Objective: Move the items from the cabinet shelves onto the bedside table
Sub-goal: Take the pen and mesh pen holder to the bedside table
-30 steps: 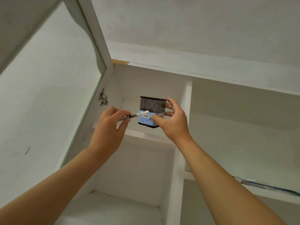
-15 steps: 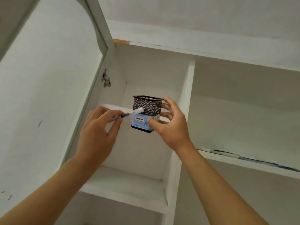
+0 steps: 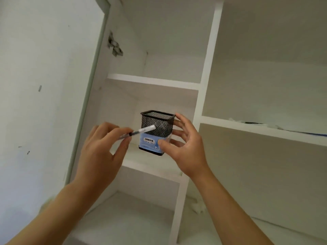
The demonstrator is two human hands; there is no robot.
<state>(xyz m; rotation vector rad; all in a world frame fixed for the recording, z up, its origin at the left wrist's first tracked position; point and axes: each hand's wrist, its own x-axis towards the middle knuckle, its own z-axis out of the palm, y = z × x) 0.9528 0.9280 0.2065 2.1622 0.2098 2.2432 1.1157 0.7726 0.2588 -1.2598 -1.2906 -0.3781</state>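
A black mesh pen holder with a blue label hangs in the air in front of the white cabinet, upright. My right hand grips it by its right side, thumb on the label. My left hand pinches a white-capped pen between thumb and fingers. The pen's cap points right and lies across the front of the holder's mesh. The bedside table is out of view.
The cabinet door stands open on the left, with a hinge on the cabinet's side wall. A flat dark and blue item lies on the right shelf. A white crumpled scrap sits on a lower right shelf.
Both hands have come down and out of the top left compartment with the pen holder and pen. The view has tilted down, showing lower shelves.
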